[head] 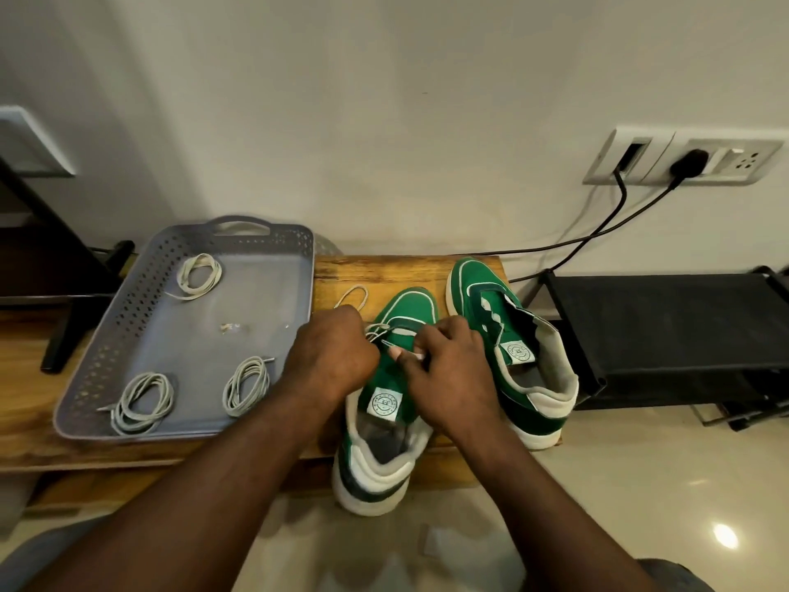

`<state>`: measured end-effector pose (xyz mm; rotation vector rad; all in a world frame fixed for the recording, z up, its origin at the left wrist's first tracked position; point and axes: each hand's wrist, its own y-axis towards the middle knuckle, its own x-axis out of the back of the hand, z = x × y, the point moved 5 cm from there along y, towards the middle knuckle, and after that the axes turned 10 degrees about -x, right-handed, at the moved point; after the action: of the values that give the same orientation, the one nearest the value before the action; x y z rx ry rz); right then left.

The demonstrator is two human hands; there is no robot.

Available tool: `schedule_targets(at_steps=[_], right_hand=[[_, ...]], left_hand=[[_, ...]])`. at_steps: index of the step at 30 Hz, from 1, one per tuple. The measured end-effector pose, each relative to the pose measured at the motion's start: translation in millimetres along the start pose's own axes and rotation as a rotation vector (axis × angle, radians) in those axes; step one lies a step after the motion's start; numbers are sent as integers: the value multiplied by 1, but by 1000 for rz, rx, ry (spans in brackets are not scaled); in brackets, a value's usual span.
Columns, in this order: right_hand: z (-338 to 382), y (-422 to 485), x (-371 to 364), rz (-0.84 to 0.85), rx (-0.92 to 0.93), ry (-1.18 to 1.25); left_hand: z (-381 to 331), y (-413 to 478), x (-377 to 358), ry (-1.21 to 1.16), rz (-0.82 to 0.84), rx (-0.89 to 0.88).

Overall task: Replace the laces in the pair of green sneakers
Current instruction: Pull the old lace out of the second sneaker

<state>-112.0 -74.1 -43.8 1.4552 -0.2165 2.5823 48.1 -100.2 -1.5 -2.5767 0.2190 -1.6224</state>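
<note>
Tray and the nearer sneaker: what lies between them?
The head view shows a loop of lace on the wood, and the left hand, between tray and sneaker.

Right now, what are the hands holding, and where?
The right hand pinches the pale lace near its tip; the left hand grips it beside the near sneaker.

Home room, wall sockets (683, 161), tiled floor (640, 484), black shoe rack (666, 335), wooden bench (410, 271)

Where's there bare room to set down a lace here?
In the tray, between its three lace coils, beside the small scrap; bench wood between tray and far sneaker, behind the loose lace; the black rack top. Crowded: near sneaker, where left hand and right hand work the lace.
</note>
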Motion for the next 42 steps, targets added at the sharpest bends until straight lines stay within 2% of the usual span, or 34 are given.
schedule_targets(at_steps=[3, 9, 14, 18, 21, 23, 25, 26, 28, 30, 32, 34, 39, 41, 42], right_hand=[[-4, -1, 2, 28, -52, 25], [0, 1, 2, 140, -83, 70], [-1, 5, 1, 141, -139, 152], [0, 4, -1, 119, -128, 200], [9, -1, 4, 145, -14, 250], [13, -5, 13, 235, 109, 347], [9, -8, 23, 398, 234, 542], [6, -10, 28, 467, 257, 666], [-1, -8, 35, 496, 188, 864], [-4, -4, 32, 386, 69, 779], [-3, 2, 24, 233, 13, 379], [-1, 1, 18, 224, -2, 152], [4, 3, 10, 152, 29, 96], [7, 1, 13, 228, 80, 189], [11, -1, 16, 318, 146, 275]], left_hand=[[4, 3, -1, -30, 32, 1], [-2, 5, -7, -16, 121, -146], [-6, 5, -9, -16, 164, -206], [-5, 4, -10, -28, 141, -168], [0, 1, -7, -17, 79, -85], [4, 1, -4, 18, 50, -54], [8, 2, 0, 51, 49, -41], [10, 3, 1, 56, 67, -41], [11, 6, 1, 58, 125, -71], [9, 7, -2, 65, 169, -113], [8, 8, -3, 67, 182, -130], [8, 10, -4, 52, 212, -138], [10, 10, -9, -20, 254, -137], [12, 9, -9, -8, 210, -104], [14, 9, -7, 7, 182, -90]])
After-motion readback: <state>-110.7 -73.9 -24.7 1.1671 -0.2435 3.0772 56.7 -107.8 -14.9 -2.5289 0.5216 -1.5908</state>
